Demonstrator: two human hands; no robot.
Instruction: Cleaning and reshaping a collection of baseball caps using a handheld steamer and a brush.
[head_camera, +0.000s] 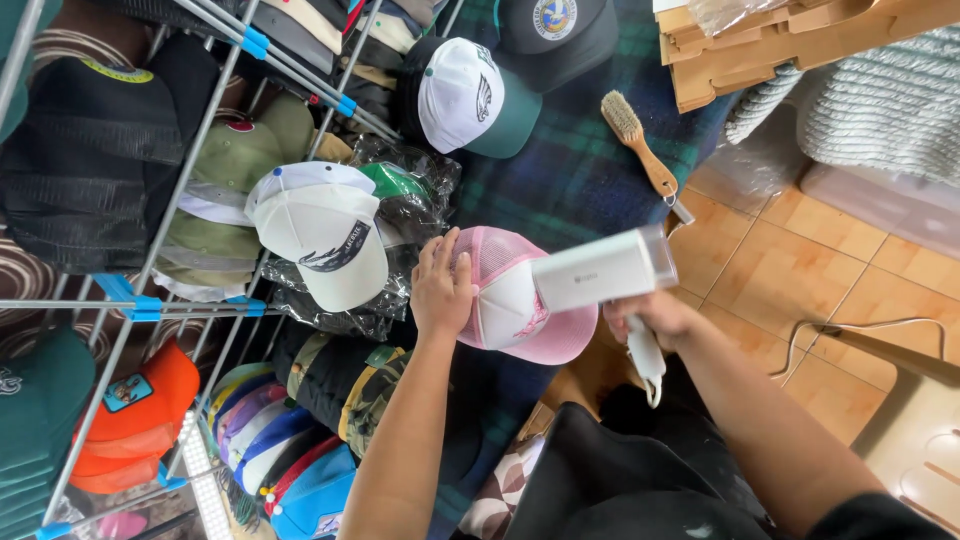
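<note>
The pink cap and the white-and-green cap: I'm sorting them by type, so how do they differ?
The pink cap has a pink brim and pink mesh back; the white-and-green cap has a dark green brim. The left hand rests on the pink cap, with the white handheld device in the right hand over it; the white-and-green cap lies untouched. Both have white front panels.

The trucker cap (515, 300) is pink with a white front panel and pink mesh, the handheld steamer (604, 272) above it is white, and the blanket (580, 170) beneath is dark green and navy plaid. Nearby lie a white cap with a black patch (325, 240) and a white-and-dark-green cap (470, 98). The brush (640, 145) is pale wood, the floor tiles (850, 290) orange-tan, and an orange cap (140, 400) sits lower left.
</note>
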